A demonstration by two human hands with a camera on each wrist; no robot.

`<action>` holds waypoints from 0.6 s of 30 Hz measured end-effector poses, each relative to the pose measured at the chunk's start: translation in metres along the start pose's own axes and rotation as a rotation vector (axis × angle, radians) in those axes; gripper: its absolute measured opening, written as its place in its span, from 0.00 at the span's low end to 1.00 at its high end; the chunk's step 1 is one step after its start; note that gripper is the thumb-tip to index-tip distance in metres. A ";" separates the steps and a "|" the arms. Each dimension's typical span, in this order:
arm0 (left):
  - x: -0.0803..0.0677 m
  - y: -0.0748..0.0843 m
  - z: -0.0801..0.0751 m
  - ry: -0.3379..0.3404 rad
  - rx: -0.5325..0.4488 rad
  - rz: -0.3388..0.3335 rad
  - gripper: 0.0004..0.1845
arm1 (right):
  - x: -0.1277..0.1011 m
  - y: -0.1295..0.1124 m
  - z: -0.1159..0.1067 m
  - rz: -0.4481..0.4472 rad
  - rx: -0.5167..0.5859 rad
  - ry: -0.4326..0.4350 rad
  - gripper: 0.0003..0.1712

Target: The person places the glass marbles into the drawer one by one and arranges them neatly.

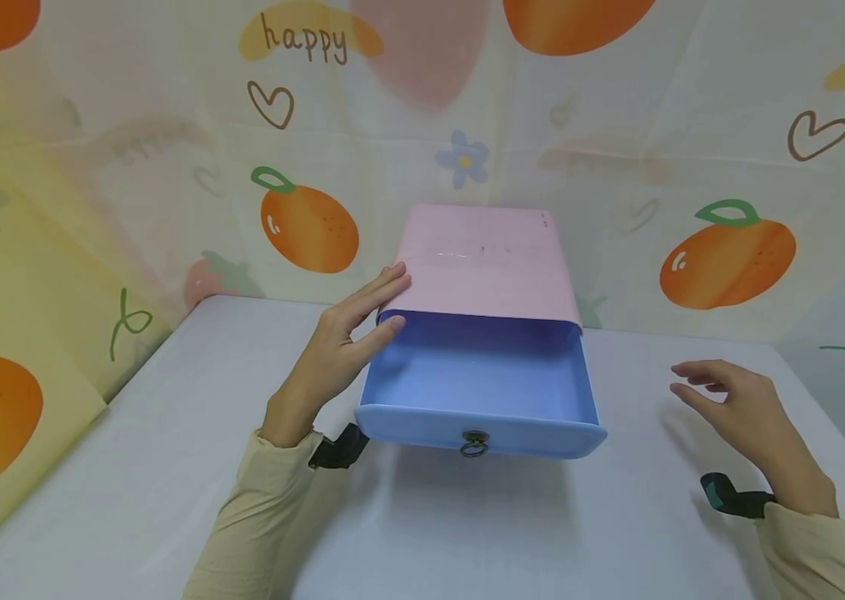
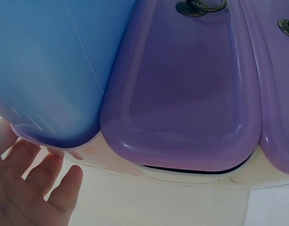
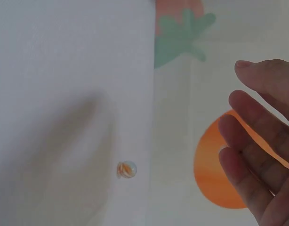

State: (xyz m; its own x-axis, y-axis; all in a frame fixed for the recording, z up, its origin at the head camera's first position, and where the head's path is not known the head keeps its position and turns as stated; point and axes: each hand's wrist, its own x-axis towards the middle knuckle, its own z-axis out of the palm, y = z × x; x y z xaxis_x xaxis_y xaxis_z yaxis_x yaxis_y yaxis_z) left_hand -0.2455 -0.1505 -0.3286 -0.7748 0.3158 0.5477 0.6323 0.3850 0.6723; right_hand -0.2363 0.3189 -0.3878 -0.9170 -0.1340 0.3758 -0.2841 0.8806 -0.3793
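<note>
A small pink-topped drawer cabinet (image 1: 486, 262) stands on the table with its blue drawer (image 1: 482, 433) pulled out, no contents showing inside. My left hand (image 1: 332, 350) rests against the cabinet's upper left edge by that drawer, fingers extended. Two purple drawer fronts (image 2: 182, 94) sit pushed in beneath, seen in the left wrist view. Off to the right, my right hand (image 1: 748, 408) is held above the table, fingers loosely bent, holding nothing. A clear glass marble (image 3: 127, 169) with orange swirls lies on the white surface in the right wrist view, apart from the fingers.
The white-covered table (image 1: 482, 542) runs back to a printed cloth backdrop (image 1: 467, 125) with oranges and hearts. A brass ring pull (image 1: 474, 443) hangs from the blue drawer's front, which juts toward me.
</note>
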 end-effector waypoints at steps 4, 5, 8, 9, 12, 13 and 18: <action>0.000 0.000 0.000 0.003 0.000 0.001 0.27 | -0.001 0.005 0.002 0.009 -0.003 -0.012 0.17; 0.000 0.000 0.000 0.002 0.000 0.001 0.27 | -0.002 0.007 0.002 0.011 -0.003 -0.015 0.17; 0.000 0.000 0.000 0.002 0.002 -0.001 0.27 | -0.003 0.011 0.005 0.034 -0.013 -0.043 0.17; 0.000 0.000 0.000 0.001 0.001 0.000 0.27 | -0.003 0.012 0.006 0.042 -0.015 -0.053 0.17; 0.000 0.000 0.000 0.001 0.001 -0.001 0.27 | -0.004 0.016 0.010 0.054 -0.015 -0.069 0.17; 0.000 0.000 0.000 0.001 0.001 -0.002 0.27 | -0.005 0.017 0.011 0.056 -0.014 -0.070 0.17; 0.000 0.000 0.000 0.000 0.001 -0.003 0.27 | -0.006 0.023 0.015 0.056 -0.015 -0.074 0.16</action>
State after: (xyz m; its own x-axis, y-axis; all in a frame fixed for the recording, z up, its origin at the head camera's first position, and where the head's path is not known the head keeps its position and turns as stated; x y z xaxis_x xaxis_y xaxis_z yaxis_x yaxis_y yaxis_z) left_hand -0.2454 -0.1505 -0.3280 -0.7766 0.3151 0.5456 0.6300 0.3871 0.6732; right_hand -0.2418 0.3332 -0.4111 -0.9495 -0.1173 0.2911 -0.2285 0.8942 -0.3849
